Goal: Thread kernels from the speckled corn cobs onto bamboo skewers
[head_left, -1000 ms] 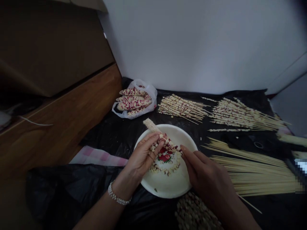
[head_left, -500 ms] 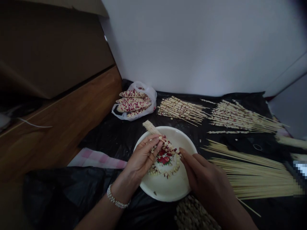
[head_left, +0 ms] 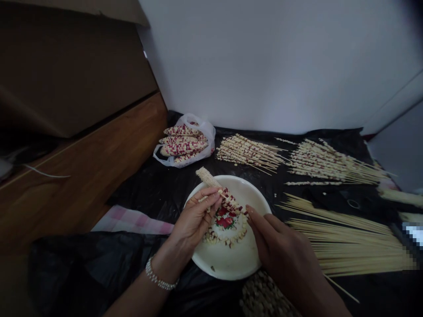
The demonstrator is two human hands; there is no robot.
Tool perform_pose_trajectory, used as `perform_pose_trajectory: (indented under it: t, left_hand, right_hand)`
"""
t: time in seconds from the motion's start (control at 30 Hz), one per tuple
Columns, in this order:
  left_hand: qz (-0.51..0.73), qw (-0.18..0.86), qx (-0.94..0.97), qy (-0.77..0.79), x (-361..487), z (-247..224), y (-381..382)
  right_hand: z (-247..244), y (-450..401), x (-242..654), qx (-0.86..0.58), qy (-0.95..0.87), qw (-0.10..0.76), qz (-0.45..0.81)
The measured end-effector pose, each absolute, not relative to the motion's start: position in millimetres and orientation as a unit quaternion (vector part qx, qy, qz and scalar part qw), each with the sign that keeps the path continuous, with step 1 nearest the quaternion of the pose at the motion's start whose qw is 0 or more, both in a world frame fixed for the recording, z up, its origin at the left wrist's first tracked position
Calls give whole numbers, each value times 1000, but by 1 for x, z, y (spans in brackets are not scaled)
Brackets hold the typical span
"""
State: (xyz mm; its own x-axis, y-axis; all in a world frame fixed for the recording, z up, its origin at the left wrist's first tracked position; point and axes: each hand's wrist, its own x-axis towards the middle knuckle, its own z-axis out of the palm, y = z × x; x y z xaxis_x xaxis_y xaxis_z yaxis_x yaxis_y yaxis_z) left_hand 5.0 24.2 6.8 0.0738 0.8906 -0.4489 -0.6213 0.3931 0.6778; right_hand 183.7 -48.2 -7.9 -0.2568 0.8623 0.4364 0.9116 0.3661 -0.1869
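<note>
One by one, largest first, with the hands' meeting point as dial centre, noted a plain white wall [head_left: 264, 66] at twelve; a crinkled black plastic sheet [head_left: 148, 189] beneath everything; long, bare, pale wooden sticks [head_left: 343, 244] between three and four; a larger kernel-strung bunch [head_left: 317, 163] at two and a smaller kernel-strung bunch [head_left: 239, 149] at one; a round white flower-printed basin [head_left: 231, 266] under the hands; a thin white plastic bag [head_left: 209, 132] of maroon-speckled ears [head_left: 183, 148] towards eleven.

Found the left hand [head_left: 190, 220] at nine, curled around a partly stripped cream corn cob [head_left: 207, 177] above the basin, bare end towards eleven. Found the right hand [head_left: 280, 237] at four, apparently pinching a thin pale stick [head_left: 342, 289] aimed at the left fingertips. Compared with half a second earlier, saw almost nothing altered, with a small pale kernel [head_left: 220, 192] much as before by those fingertips. Judged the fine work there to be continuing, without clear gain.
</note>
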Motion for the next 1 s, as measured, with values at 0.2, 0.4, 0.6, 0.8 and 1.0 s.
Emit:
perform_pose_trajectory:
  t: [0.2, 0.4, 0.6, 0.8, 1.0]
  left_hand:
    - [531, 707, 182, 431, 5, 4, 23]
    - [513, 725, 163, 430, 5, 4, 22]
    - [510, 729, 162, 427, 4, 4, 24]
    - [526, 722, 133, 429, 5, 6, 25]
    - [439, 825, 113, 337, 2, 10, 22]
  right_hand:
    - [-12, -50, 184, -551, -797, 233, -83]
    - [-13, -50, 182, -555, -796, 230, -81]
    - [-13, -50, 182, -546, -799, 242, -67]
    - [-11, -51, 184, -559, -790, 241, -69]
    - [-6, -50, 182, -579, -767, 272, -45]
